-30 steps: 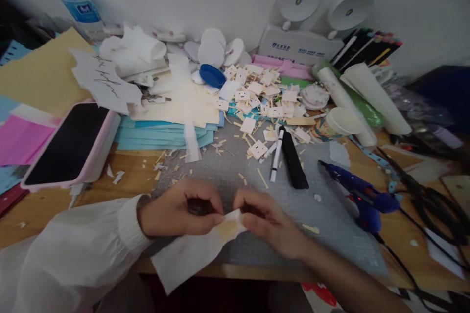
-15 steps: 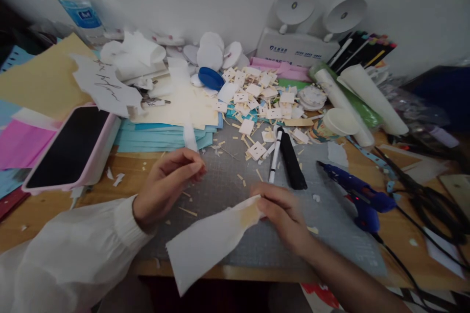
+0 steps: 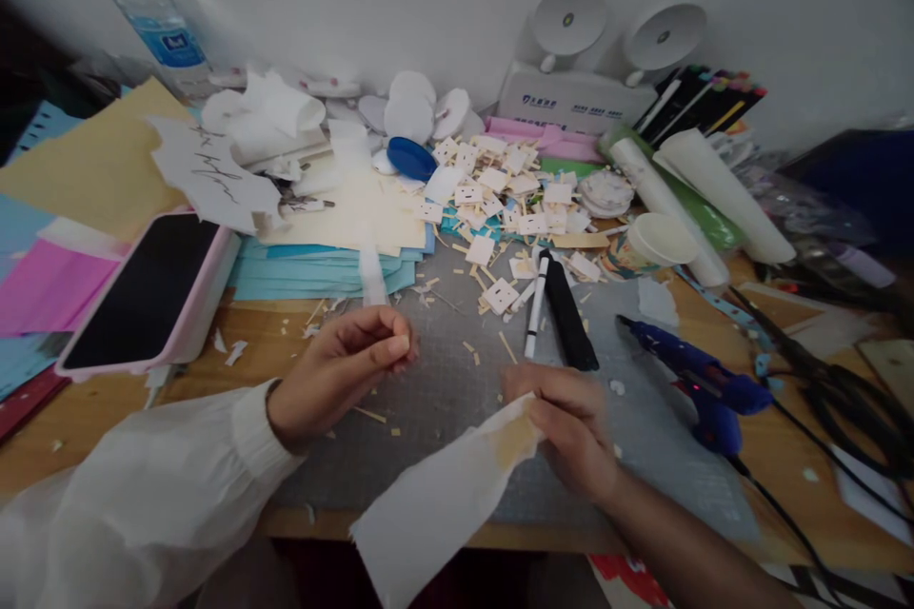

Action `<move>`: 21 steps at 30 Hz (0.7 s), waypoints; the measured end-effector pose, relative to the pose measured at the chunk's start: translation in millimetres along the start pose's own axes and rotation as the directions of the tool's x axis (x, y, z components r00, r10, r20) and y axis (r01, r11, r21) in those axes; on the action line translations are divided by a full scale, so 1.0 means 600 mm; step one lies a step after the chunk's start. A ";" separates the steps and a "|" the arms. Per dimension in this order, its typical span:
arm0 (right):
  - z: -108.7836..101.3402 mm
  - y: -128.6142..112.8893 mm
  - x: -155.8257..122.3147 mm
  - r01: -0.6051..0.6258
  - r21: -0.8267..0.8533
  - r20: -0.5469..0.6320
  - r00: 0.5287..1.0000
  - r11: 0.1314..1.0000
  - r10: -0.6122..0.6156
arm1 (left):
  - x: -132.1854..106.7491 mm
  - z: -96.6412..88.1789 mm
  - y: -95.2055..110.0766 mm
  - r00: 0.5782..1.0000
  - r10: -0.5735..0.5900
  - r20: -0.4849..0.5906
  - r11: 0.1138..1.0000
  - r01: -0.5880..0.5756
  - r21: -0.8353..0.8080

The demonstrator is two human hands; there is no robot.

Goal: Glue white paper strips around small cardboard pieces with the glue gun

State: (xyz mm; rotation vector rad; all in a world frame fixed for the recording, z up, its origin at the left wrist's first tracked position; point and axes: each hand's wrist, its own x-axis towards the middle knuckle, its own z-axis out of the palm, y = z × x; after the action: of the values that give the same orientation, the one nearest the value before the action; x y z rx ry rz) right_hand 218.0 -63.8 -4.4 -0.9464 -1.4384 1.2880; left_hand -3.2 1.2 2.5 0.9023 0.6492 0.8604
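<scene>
My right hand point(image 3: 567, 423) pinches one end of a white strip of paper point(image 3: 435, 514) with a yellowish patch near the thumb. Its other end hangs over the front edge of the table, and the edges look torn. My left hand point(image 3: 347, 366), in a white sleeve, hovers above the left part of the grey cutting mat point(image 3: 457, 371). Its thumb and fingertips are pressed together; anything between them is too small or hidden to make out. Past its fingertips lies a narrow white strip point(image 3: 371, 271) on blue sheets. A white pen point(image 3: 537, 309) lies beside a black case point(image 3: 567, 319).
Small square cutouts with drawn faces point(image 3: 500, 295) are heaped behind the mat. A blue glue gun point(image 3: 696, 376) with a red light and black scissors point(image 3: 849, 400) lie right. A phone point(image 3: 143, 290) lies left; a paper cup point(image 3: 653, 243) and router point(image 3: 575, 100) stand behind.
My right hand has shifted right and slightly down, carrying the white paper strip along. My left hand has moved a little right and down, its fingers still pinched.
</scene>
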 end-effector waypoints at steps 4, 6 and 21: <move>0.000 -0.002 0.000 0.002 -0.004 0.013 1.000 1.000 -0.002 | -0.003 0.001 0.001 0.992 -0.031 0.126 0.991 0.047 -0.124; 0.001 -0.003 -0.001 -0.003 -0.011 0.011 1.000 1.000 0.003 | -0.004 0.001 0.001 0.984 -0.050 0.173 0.984 0.078 -0.161; 0.008 -0.010 0.013 -0.055 -0.190 0.098 0.992 0.980 0.075 | -0.012 0.010 0.013 0.859 -0.401 0.317 0.915 0.364 0.171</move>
State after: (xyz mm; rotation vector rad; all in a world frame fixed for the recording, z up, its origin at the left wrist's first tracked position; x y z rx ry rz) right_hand 211.8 -58.6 2.7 -1.0712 -1.6442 1.2819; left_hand -5.0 -4.3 13.1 0.9496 0.5416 0.2969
